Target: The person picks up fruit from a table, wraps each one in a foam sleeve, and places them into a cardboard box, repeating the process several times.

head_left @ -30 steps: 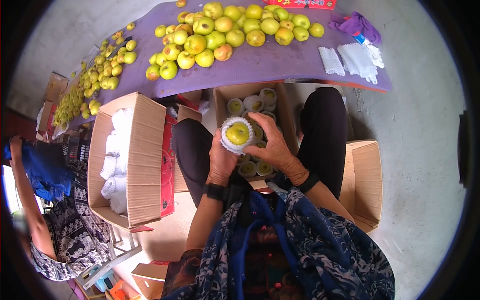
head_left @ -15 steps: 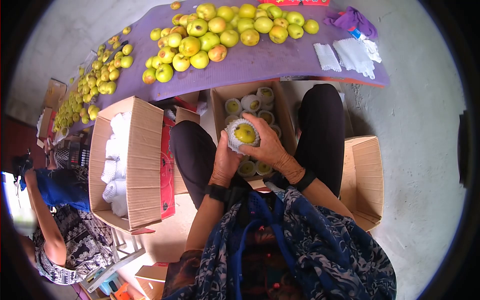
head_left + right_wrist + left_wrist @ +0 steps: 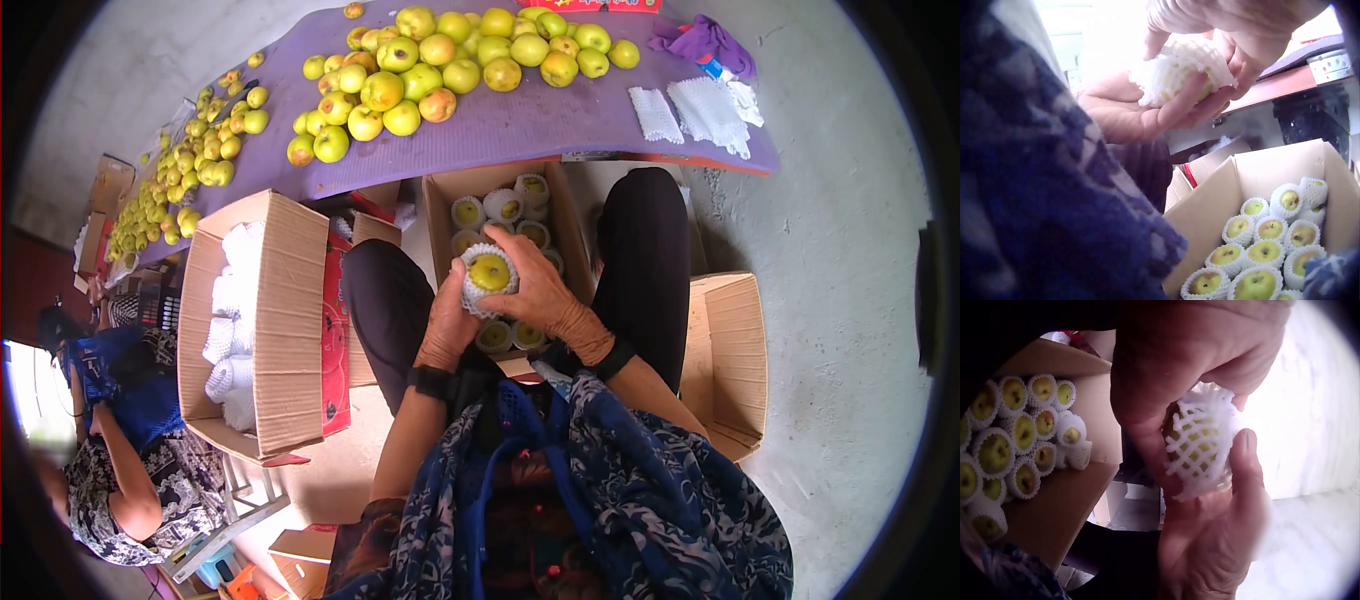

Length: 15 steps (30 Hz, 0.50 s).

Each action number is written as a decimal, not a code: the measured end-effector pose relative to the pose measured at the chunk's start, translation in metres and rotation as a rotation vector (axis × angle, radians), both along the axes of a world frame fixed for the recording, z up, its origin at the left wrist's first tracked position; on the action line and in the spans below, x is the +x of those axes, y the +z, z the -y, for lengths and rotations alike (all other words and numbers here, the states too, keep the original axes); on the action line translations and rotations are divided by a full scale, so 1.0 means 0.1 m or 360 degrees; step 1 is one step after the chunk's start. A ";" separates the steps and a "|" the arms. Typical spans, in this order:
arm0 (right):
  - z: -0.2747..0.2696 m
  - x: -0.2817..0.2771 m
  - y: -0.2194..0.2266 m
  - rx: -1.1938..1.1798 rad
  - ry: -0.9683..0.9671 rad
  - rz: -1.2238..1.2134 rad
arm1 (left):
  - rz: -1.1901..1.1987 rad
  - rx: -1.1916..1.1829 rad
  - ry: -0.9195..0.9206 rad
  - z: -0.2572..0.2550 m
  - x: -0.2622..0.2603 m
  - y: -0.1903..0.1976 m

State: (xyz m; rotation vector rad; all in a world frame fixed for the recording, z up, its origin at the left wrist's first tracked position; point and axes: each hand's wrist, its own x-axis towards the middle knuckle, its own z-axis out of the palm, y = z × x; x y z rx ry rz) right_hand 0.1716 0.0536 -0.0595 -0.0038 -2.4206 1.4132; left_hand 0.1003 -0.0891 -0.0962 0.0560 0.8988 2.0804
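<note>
A yellow-green apple (image 3: 489, 272) in a white foam net sits between both hands, above an open carton (image 3: 574, 215) of netted apples. My left hand (image 3: 449, 320) cups it from below and the left, its thumb along the net (image 3: 1202, 449) in the left wrist view. My right hand (image 3: 548, 294) grips the net from the right, fingers over the far side and thumb near the front. In the right wrist view the right hand (image 3: 1235, 31) is above the apple and the left hand (image 3: 1141, 115) beneath it.
Loose apples (image 3: 382, 91) cover much of the purple-topped table (image 3: 540, 125). Foam nets (image 3: 655, 114) lie at its right. A carton of rolled nets (image 3: 290, 330) stands at the left, an open carton (image 3: 735, 360) at the right. Another person (image 3: 120, 450) is at far left.
Both hands and the netted apple have shifted slightly right since the first frame, and the apple has been tilted about in the grip. The other person's arm has lowered.
</note>
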 end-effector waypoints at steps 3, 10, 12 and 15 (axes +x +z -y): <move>-0.02 0.00 0.00 0.0117 0.0057 0.0168 | -0.0096 -0.0068 -0.0049 0.03 -0.02 -0.06; 0.06 -0.01 -0.27 0.0006 0.0079 0.0365 | -0.0109 -0.0332 -0.0088 0.13 0.01 -0.18; 0.10 -0.02 -0.29 0.0045 0.0060 0.0409 | -0.0115 -0.0452 -0.0118 0.21 -0.01 -0.29; 0.15 -0.04 -0.36 -0.0051 0.0077 0.0513 | -0.0007 -0.0448 -0.0120 0.22 -0.01 -0.32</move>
